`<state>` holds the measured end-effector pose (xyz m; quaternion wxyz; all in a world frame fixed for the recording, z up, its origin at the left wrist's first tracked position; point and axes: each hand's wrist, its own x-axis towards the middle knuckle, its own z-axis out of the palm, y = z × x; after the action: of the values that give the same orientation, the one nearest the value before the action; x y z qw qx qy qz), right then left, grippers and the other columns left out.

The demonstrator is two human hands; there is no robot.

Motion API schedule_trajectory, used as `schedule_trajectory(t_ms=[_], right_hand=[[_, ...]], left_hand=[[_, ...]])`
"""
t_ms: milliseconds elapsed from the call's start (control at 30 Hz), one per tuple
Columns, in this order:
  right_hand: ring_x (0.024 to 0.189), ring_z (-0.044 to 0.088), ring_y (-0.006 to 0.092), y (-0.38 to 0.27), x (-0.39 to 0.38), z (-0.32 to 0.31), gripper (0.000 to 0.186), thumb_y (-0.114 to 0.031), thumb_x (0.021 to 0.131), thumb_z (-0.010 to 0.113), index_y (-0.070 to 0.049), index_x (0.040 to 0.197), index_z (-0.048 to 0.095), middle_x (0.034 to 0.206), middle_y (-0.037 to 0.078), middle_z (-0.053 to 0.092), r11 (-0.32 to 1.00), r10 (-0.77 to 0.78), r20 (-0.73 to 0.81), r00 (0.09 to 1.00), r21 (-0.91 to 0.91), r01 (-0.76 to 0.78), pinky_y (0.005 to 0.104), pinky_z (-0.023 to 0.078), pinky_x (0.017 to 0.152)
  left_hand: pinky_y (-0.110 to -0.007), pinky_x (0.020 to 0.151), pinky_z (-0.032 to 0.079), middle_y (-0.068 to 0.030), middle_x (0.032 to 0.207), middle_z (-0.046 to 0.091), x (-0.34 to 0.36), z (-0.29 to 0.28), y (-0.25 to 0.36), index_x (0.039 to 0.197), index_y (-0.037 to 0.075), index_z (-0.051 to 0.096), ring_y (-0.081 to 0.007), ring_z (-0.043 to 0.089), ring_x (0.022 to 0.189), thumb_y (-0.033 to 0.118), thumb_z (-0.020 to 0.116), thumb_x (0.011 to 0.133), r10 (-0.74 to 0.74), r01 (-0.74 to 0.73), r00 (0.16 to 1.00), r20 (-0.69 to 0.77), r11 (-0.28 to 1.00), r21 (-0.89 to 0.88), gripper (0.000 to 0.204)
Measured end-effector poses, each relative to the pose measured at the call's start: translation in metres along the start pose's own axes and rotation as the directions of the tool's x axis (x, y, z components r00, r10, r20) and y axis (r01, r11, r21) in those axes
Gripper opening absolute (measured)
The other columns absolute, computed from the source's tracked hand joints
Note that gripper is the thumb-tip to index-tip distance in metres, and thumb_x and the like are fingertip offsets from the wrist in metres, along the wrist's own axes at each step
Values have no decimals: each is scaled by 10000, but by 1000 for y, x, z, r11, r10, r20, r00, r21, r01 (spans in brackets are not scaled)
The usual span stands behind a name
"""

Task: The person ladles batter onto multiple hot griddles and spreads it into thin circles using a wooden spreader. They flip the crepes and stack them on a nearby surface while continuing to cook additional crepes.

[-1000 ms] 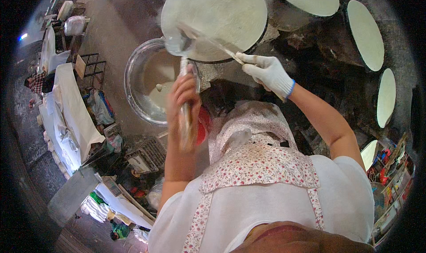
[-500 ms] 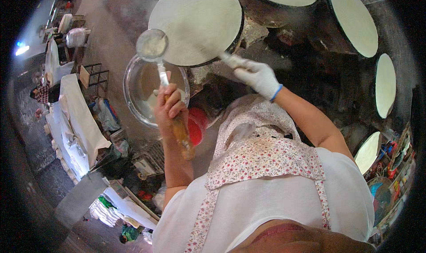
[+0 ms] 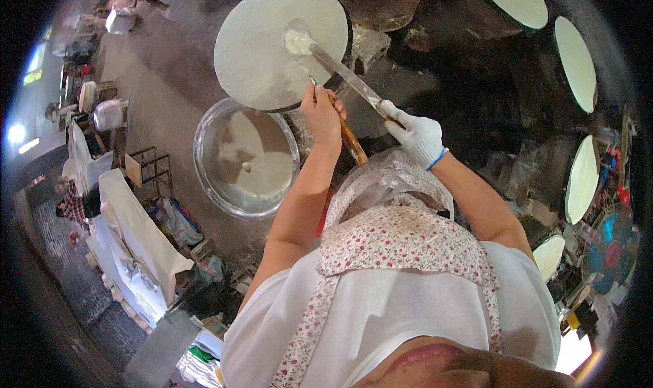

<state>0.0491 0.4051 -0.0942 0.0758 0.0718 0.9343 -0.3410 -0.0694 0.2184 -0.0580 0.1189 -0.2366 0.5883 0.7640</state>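
Observation:
My bare left hand is closed around a ladle's wooden handle. The ladle's round bowl, with whitish stuff in it, is over a big round griddle covered in a pale, smooth layer. In my right hand, which wears a white knit glove with a blue cuff, is a long flat metal scraper. The scraper's far end meets the ladle bowl; whether it touches is hard to tell. Below the griddle stands a wide basin with milky liquid inside.
More round griddles with pale tops curve along the far right, such as one griddle beside another. A fan stands at the lower right. To the left are a cloth-covered table, a metal frame and a person in a checked shirt.
The ladle has moved from above the basin to over the griddle. My right hand has drawn slightly back, and the scraper's end is now at the ladle bowl. The whole view has shifted.

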Motion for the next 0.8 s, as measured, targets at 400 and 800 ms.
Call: schedule_trajectory(t_ms=[400,800], right_hand=[[1332,624,185,-30,-21,-3,413,-281,990,698,-164,1386,690,1429,135,663,768,163,-204,965,640,6,278,453,1133],[863,725,362,17,-88,3,569,-328,909,605,-472,1459,575,1006,134,761,949,96,-102,990,311,-60,498,564,791]], left_hand=[[-278,536,453,-13,809,442,-29,-95,89,1127,35,478,-122,476,624,149,360,1127,129,746,639,759,140,-652,163],[-290,502,475,-62,888,440,-130,30,55,1631,85,111,-150,480,606,155,346,1138,-221,879,412,884,350,-323,550]])
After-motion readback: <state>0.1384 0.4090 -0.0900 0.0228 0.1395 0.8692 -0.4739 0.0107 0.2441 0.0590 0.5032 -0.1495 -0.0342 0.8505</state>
